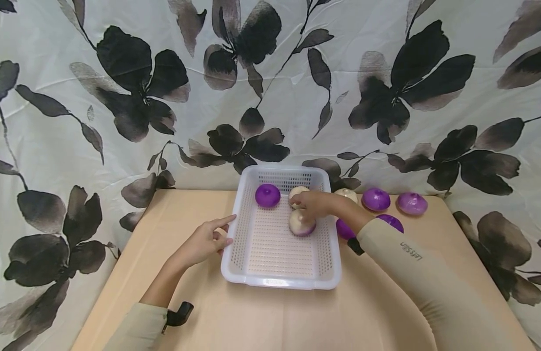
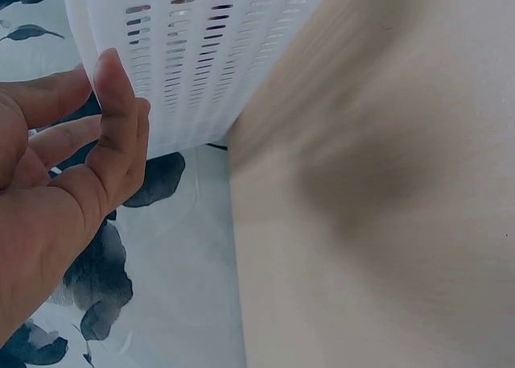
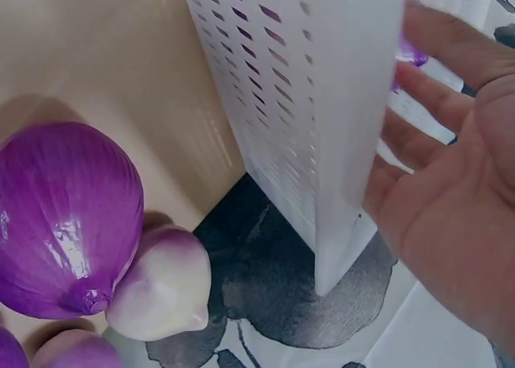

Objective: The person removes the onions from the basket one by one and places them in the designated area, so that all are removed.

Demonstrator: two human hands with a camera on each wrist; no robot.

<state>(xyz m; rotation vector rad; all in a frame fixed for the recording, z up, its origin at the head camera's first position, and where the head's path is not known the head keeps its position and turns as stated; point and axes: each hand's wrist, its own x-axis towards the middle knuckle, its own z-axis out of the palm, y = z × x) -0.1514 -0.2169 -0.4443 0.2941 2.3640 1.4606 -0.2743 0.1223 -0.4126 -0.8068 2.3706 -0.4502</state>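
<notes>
A white plastic basket with slotted walls stands on the table. Inside it lie a purple onion at the back left and two white-and-purple turnips to the right. My right hand reaches over the basket's right wall, its fingers overlapping both turnips. Its fingers look loosely spread in the right wrist view, with their tips partly hidden behind the wall. At the left rim is my left hand, index finger extended against it and the other fingers loosely bent beside the wall.
Right of the basket sit several purple onions and another turnip, partly covered by my right arm in the head view. A floral cloth hangs behind the wooden table.
</notes>
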